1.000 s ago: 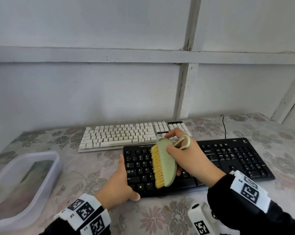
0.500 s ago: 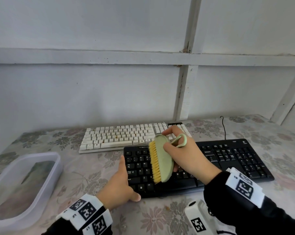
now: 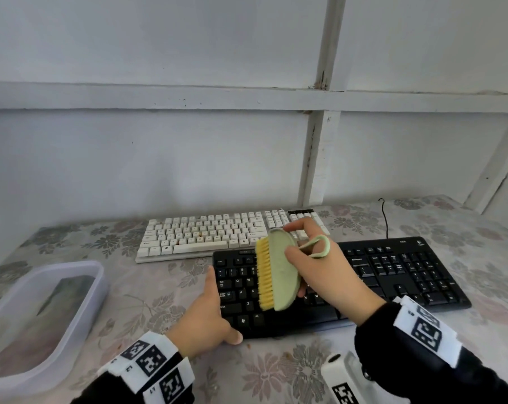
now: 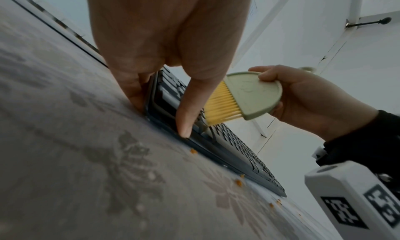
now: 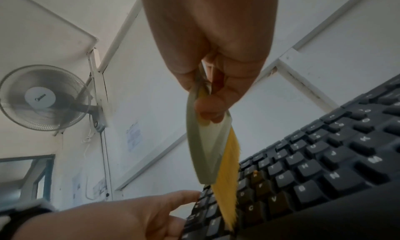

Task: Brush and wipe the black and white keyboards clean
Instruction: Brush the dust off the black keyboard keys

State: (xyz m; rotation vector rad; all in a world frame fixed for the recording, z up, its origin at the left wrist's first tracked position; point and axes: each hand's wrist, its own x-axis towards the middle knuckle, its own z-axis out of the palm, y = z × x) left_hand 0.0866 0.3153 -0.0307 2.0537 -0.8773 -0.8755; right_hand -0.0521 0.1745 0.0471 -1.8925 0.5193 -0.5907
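The black keyboard (image 3: 392, 275) lies near the table's front, with the white keyboard (image 3: 206, 231) behind it to the left. My right hand (image 3: 293, 258) grips a green brush (image 3: 279, 269) by its back. The brush stands on edge, its yellow bristles pointing left over the letter keys. In the right wrist view the brush (image 5: 205, 149) has its bristle tips on the black keyboard (image 5: 324, 158). My left hand (image 3: 214, 307) braces the keyboard's front left corner, fingers straight along the left end and thumb on the front edge. Orange crumbs (image 4: 238, 183) lie in front of the black keyboard (image 4: 227, 141).
A clear plastic tub (image 3: 98, 287) stands on the flowered tablecloth at the left. A white marker-tagged device (image 3: 343, 377) sits near the front edge. The black keyboard's cable (image 3: 385, 217) runs back to the wall close behind. A wall fan (image 5: 43, 96) hangs high up.
The right hand has moved the brush a little left and away across the black keys. The left hand and both keyboards have stayed put.
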